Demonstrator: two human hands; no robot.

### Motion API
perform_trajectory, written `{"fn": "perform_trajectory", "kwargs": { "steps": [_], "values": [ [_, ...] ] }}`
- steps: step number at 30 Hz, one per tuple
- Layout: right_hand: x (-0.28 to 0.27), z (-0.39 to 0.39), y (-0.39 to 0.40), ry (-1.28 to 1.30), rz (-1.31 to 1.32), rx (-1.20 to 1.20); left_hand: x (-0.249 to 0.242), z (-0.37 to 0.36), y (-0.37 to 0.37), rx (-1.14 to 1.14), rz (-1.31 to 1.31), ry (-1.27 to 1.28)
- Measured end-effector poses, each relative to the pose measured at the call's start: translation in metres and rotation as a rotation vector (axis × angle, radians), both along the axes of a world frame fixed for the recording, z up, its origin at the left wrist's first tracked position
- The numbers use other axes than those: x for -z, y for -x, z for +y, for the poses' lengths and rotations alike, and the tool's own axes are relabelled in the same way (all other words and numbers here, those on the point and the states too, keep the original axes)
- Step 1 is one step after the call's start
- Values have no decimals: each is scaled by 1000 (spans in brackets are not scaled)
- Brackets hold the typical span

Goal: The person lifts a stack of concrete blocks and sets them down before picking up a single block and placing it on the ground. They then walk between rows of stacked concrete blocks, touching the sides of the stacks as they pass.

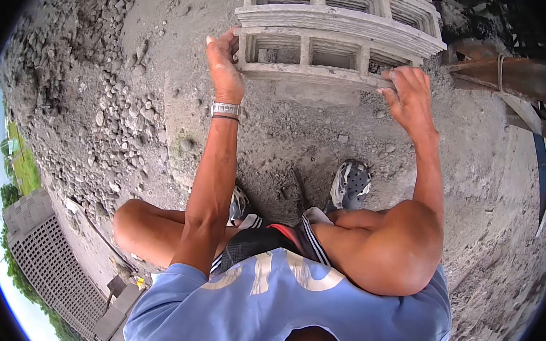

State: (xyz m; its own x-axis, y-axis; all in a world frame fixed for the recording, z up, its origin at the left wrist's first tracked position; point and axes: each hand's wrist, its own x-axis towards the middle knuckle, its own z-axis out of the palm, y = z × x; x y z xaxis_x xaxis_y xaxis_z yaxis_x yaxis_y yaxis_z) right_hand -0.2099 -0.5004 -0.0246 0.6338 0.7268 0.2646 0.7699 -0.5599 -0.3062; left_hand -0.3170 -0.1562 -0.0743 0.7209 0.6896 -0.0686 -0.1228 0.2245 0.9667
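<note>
A grey hollow concrete block (311, 75) with a row of three rectangular cells lies across the top of the head view, between my two hands. My left hand (225, 69) grips its left end, the fingers partly hidden behind the edge. On the opposite end, my right hand (411, 98) has its fingers curled over the near right corner, thumb along the near side. Right behind this block stand more hollow blocks (340, 20) of the same shape, close against it.
Sandy ground (275, 142) surrounds my shoes. Loose stones (121, 119) spread along the left. At the right lie rusty metal pieces (507, 76) and a blue strip (542, 170). A large stack of hollow blocks (57, 269) stands far lower left.
</note>
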Motion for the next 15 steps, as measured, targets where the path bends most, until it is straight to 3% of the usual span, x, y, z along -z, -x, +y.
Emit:
{"fn": "perform_trajectory", "kwargs": {
  "steps": [7, 13, 15],
  "values": [
    [-8, 4, -10, 119, 101, -78, 3, 4, 1, 26, 17, 16],
    [-4, 6, -10, 170, 156, -8, 4, 4, 2, 19, 79, -78],
    [-3, 8, -5, 110, 20, -60, 5, 6, 1, 45, 69, -94]
  ]
}}
